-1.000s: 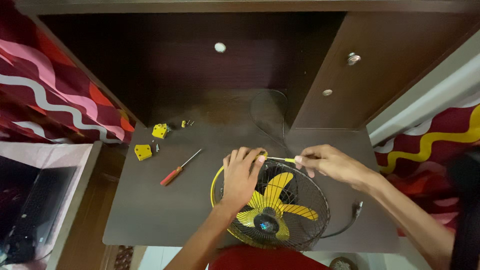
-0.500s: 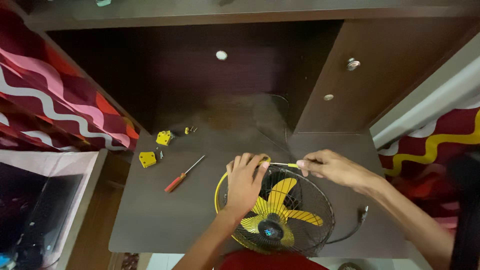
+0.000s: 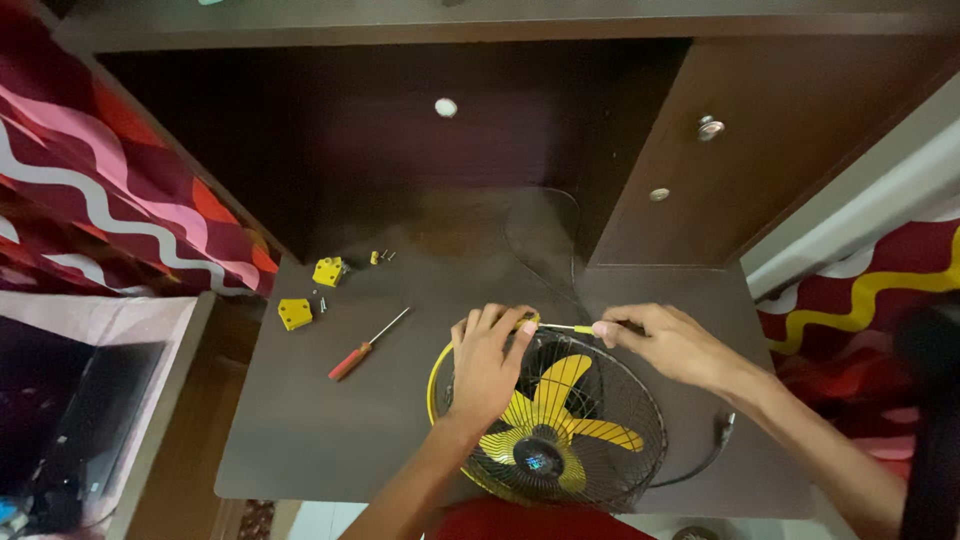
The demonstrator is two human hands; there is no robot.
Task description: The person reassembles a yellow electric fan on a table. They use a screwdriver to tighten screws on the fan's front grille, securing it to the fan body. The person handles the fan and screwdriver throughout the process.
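Note:
A small fan [image 3: 560, 430] with yellow blades and a black wire grille lies face up on a dark wooden desk [image 3: 310, 430]. My left hand [image 3: 487, 362] presses flat on the grille's upper left rim, fingers spread. My right hand [image 3: 668, 343] grips a thin screwdriver with a yellow collar [image 3: 568, 328], its tip pointing left at the top of the grille rim, close to my left fingertips.
A red-handled screwdriver [image 3: 365, 346] lies left of the fan. Two yellow plastic clips [image 3: 294, 313] [image 3: 328, 271] and small screws [image 3: 380, 257] sit further left. A black cable [image 3: 712, 450] trails off the fan's right. Cabinet door [image 3: 740, 130] stands at the back right.
Both hands stay on the fan rim and the thin screwdriver. Only the view has shifted slightly; nothing on the desk has moved.

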